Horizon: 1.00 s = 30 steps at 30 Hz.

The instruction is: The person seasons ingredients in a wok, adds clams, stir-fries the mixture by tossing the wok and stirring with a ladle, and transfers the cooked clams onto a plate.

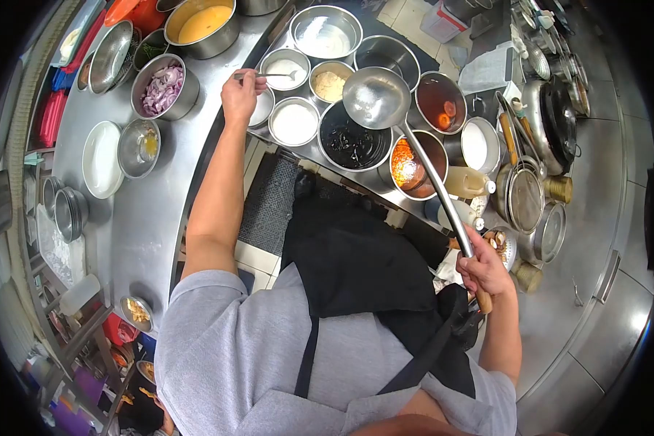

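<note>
My left hand (243,93) is closed on the handle of a small spoon (275,75). The spoon's tip lies over a metal bowl of white seasoning (283,64). Beside that hand stand another bowl of white stuff (294,122) and a bowl of pale yellow powder (330,81). The wooden grip of a large steel ladle (437,182) is in my right hand (485,269), fingers wrapped round it. Its bowl hangs over the row of containers, overlapping a pot of dark liquid (352,138). A pot of red oily sauce (418,166) sits under the ladle's handle.
On the left steel counter (149,225) stand a pot of sliced red onions (165,89), a pot of yellow liquid (202,27) and a white oval dish (102,160). Two bottles (469,182), strainers (525,196) and a black-lidded wok (557,116) crowd the right side.
</note>
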Available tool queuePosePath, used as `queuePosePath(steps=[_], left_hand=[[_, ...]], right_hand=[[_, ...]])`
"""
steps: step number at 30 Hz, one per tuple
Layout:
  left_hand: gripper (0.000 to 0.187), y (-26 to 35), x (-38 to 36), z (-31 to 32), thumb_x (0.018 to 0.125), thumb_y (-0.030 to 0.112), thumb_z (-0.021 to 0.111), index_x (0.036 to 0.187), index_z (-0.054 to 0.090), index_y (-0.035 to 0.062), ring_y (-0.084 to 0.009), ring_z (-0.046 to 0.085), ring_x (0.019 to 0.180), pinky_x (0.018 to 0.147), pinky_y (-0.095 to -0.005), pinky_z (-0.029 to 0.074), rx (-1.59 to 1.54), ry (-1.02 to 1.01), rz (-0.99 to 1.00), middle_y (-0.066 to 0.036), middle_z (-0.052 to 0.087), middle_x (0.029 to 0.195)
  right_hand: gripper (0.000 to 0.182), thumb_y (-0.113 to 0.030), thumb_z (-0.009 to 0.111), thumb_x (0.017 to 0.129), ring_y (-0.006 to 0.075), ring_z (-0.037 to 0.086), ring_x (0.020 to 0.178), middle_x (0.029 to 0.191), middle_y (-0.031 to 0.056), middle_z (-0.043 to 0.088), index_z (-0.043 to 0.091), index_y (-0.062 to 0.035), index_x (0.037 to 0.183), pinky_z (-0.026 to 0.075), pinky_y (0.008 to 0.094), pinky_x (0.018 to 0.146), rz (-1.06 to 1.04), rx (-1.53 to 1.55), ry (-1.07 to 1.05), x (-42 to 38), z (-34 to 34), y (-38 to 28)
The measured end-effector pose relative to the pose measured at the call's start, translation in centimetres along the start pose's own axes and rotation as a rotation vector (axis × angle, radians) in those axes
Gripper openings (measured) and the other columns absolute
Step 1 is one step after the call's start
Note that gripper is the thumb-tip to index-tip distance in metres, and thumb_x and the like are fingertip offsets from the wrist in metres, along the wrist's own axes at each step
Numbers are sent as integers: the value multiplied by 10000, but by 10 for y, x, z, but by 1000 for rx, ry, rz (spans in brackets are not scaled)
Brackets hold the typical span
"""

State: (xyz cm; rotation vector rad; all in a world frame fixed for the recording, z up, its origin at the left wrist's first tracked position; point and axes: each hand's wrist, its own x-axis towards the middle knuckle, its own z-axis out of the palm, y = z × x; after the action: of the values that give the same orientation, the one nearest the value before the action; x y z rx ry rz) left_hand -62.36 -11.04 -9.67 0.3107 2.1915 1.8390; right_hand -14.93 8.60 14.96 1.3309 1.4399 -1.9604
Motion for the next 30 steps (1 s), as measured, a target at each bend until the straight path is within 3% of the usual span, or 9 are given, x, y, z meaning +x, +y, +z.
queuePosePath(steps=[6,14,18,20,22,26,28,30], left_hand=[[196,-22,5,-15,968,120,514,998,609,-49,-211,689,694,609,-275,546,-383,95,-166,-168,694,830],[192,34,-10,-31,974,153,546,1024,595,-26,-207,685,740,652,-270,537,-403,41,-76,-165,694,862],[191,88,-34,0,971,144,539,1018,617,-24,-181,679,724,673,-272,541,-320,-98,119,-146,700,829],[190,81,-28,18,936,174,559,956,652,10,-193,695,672,634,-324,541,171,17,282,-112,703,719],[185,57,-20,39,891,207,576,932,657,45,-293,688,654,634,-389,531,280,19,337,-131,674,672],[175,18,-19,77,895,214,571,947,651,67,-392,643,665,645,-473,510,454,-75,448,-180,642,662],[172,5,-16,88,898,205,567,949,660,70,-388,653,687,660,-464,517,478,-102,397,-193,649,686],[230,-8,-11,94,933,210,534,933,647,11,-268,707,687,665,-368,544,477,-86,370,-130,712,738]], right_hand=[[793,0,562,811,101,425,385,663,38,469,235,-116,1524,378,231,361,-59,13,-4,6,-3,-3],[824,-24,580,819,100,401,378,626,33,437,199,-136,1542,371,232,353,-58,6,-17,7,1,-14],[847,-58,597,828,99,369,372,615,40,421,167,-149,1552,361,233,346,-56,90,-113,11,2,-17],[851,-65,603,828,99,362,371,611,40,416,164,-151,1553,358,233,344,-66,116,-127,10,0,-15],[856,-72,608,828,99,355,370,608,41,410,161,-153,1553,355,233,342,-82,144,-141,9,-2,-15],[858,-63,598,823,97,347,365,604,41,411,156,-150,1553,349,230,333,-142,191,-88,0,-5,-3],[854,-59,592,823,97,346,363,603,42,411,156,-147,1552,348,230,330,-167,205,-55,-2,-8,2],[847,-53,579,823,95,346,362,598,39,412,157,-143,1551,349,230,327,-190,232,-9,-5,-10,6]])
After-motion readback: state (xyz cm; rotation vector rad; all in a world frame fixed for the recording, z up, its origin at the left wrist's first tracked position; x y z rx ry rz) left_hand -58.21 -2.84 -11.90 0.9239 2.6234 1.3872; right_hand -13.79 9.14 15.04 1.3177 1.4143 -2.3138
